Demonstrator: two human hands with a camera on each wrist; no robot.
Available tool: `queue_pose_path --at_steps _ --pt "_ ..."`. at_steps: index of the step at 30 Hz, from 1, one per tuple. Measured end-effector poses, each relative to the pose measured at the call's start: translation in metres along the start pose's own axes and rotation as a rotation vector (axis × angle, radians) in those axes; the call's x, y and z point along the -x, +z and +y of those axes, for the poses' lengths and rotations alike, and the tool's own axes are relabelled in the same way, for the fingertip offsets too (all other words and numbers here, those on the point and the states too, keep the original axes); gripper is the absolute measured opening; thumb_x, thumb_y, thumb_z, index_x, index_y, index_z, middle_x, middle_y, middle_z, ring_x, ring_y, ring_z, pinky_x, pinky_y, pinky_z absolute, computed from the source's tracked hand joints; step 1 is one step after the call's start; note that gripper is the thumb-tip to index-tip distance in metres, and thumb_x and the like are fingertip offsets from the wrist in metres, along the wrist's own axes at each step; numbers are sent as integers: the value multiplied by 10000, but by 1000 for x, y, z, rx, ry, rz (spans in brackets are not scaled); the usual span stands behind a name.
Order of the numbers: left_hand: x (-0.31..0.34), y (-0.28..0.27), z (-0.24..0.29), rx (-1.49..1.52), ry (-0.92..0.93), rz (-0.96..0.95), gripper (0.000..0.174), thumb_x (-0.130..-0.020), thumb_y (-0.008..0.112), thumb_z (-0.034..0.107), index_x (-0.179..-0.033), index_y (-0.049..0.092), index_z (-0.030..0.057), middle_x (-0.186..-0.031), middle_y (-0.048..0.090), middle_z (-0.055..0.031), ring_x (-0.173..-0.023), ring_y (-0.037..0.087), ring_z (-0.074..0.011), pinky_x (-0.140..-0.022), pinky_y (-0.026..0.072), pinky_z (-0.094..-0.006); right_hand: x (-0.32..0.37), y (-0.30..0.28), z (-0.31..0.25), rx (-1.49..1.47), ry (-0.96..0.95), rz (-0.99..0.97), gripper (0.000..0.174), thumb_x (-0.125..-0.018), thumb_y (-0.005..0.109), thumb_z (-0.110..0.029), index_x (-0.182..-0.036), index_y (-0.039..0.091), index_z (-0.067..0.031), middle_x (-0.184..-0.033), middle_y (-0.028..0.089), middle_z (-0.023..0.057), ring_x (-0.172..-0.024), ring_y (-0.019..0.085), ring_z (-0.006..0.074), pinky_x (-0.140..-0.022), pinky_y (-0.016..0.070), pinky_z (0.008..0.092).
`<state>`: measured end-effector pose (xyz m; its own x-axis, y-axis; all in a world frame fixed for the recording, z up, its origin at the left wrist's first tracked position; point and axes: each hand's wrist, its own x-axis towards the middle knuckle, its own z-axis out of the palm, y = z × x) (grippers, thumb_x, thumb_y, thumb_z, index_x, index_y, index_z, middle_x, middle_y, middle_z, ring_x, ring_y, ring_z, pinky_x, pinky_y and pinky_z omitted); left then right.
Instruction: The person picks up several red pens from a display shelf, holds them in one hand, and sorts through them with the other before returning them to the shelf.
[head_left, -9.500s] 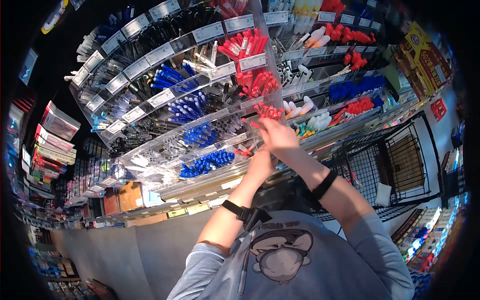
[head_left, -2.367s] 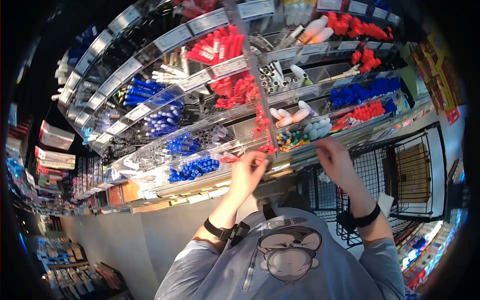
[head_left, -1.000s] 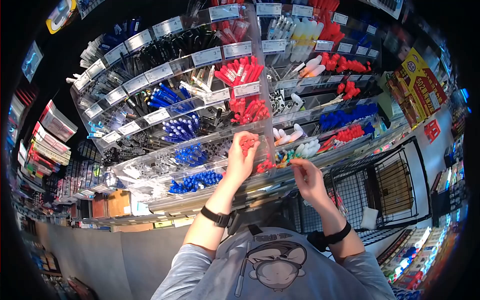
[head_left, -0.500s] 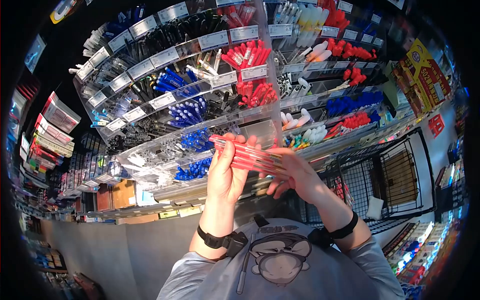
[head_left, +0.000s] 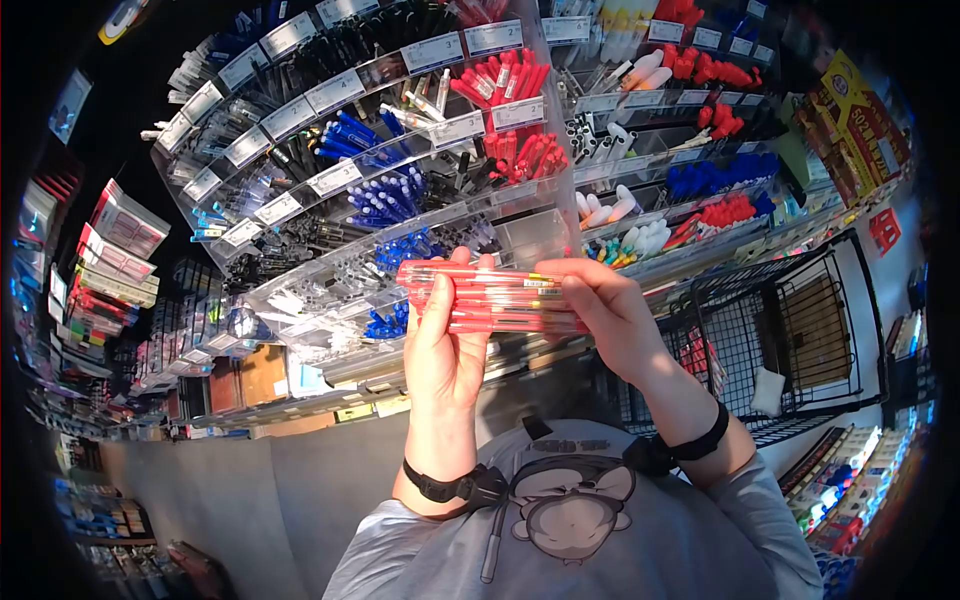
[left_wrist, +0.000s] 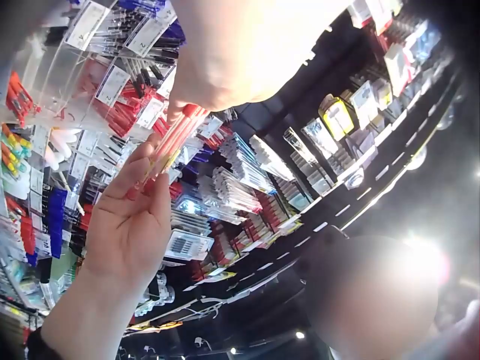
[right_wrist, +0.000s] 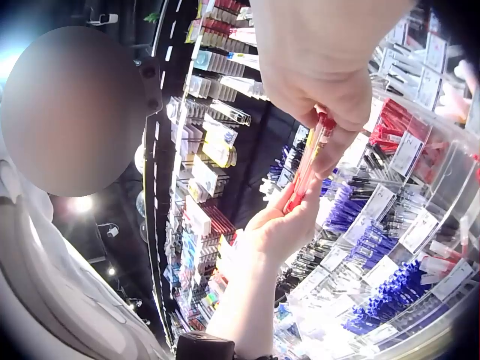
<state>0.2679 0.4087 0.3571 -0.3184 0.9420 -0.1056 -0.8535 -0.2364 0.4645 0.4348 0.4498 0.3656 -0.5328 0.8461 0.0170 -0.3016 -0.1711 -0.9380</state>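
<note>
A bundle of several red pens (head_left: 510, 300) with see-through barrels lies level between my two hands, in front of the pen rack. My left hand (head_left: 445, 360) holds the left ends, thumb across the top and fingers behind. My right hand (head_left: 615, 315) pinches the right ends, its thumb over the barrels. From the left wrist, the pens (left_wrist: 174, 142) run between my near left hand and my right hand (left_wrist: 131, 232). The right wrist view shows the same bundle edge-on, with my left hand (right_wrist: 274, 229) at its lower end.
A clear tiered pen rack (head_left: 500, 215) stands right ahead, with blue pens (head_left: 385, 195), red pens (head_left: 525, 155) and markers (head_left: 610, 205) sorted in compartments. A black wire shopping cart (head_left: 720, 330) is to my right. Grey floor (head_left: 330, 480) shows at the lower left.
My hands were at the rack's red pens, then the left hand lifted a handful out. Over the last half second the tilted bundle has come level and spread, with the right hand gripping its right end.
</note>
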Motion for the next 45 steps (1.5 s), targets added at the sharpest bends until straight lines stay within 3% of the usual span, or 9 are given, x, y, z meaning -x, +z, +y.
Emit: queue_pose_path --at_steps 2,8,19,27,30,33,35,38,45 --pt "2 -2 0 8 -4 7 199 -908 522 111 -1100 494 66 -1186 525 -139 -1128 508 -337 -912 483 -482 -1 -2 2 170 -96 12 280 -969 409 -159 -1183 492 2 -940 603 45 -838 582 84 -693 489 213" --pt "5 -3 0 -2 14 48 206 -908 524 110 -1106 495 60 -1175 531 -129 -1107 523 -318 -922 478 -464 -1 -7 -1 98 -57 -32 272 -944 457 -109 -1198 484 -17 -947 604 35 -812 548 43 -597 412 168" --pt "3 -8 3 -20 7 109 278 -889 569 151 -1128 514 19 -1107 583 -106 -1022 570 -219 -869 510 -390 3 -4 0 141 -48 -20 309 -904 515 -43 -1212 489 -25 -916 628 44 -744 561 46 -574 423 177" --pt "-4 -10 -3 -7 -34 197 292 -889 572 160 -1129 494 14 -1089 582 -109 -984 583 -225 -837 522 -386 1 -2 -1 134 -35 9 325 -902 528 -58 -1219 471 -11 -868 613 39 -696 557 55 -583 437 177" --pt "-10 -16 -1 25 -40 206 276 -888 573 152 -1117 500 16 -1071 593 -108 -976 588 -225 -845 520 -388 -2 -6 9 44 -143 22 339 -896 538 -56 -1217 446 0 -865 599 37 -707 568 67 -606 453 195" --pt "-14 -23 1 64 -32 223 242 -889 569 144 -1089 519 19 -1048 603 -103 -965 593 -224 -847 519 -392 3 -13 15 72 -137 40 279 -887 549 -49 -1145 455 3 -873 587 41 -707 568 75 -617 461 217" --pt "-17 -28 0 75 -25 243 223 -891 565 142 -1073 530 20 -1034 608 -99 -958 596 -222 -843 519 -393 6 -17 21 221 -84 -16 155 -878 560 -40 -1011 489 -4 -816 582 42 -694 566 77 -614 461 219" --pt "-19 -32 -3 58 -7 236 264 -894 561 164 -1098 542 -4 -1070 604 -108 -966 596 -226 -814 527 -389 6 -15 19 181 3 9 79 -879 561 -47 -912 500 -9 -753 574 42 -676 565 77 -598 461 217" --pt "-18 -30 -4 88 -40 243 252 -895 560 167 -1071 557 -14 -1044 611 -109 -953 598 -217 -816 525 -375 7 -11 11 149 95 87 80 -887 557 -71 -862 518 -6 -699 576 54 -615 582 103 -530 474 232"
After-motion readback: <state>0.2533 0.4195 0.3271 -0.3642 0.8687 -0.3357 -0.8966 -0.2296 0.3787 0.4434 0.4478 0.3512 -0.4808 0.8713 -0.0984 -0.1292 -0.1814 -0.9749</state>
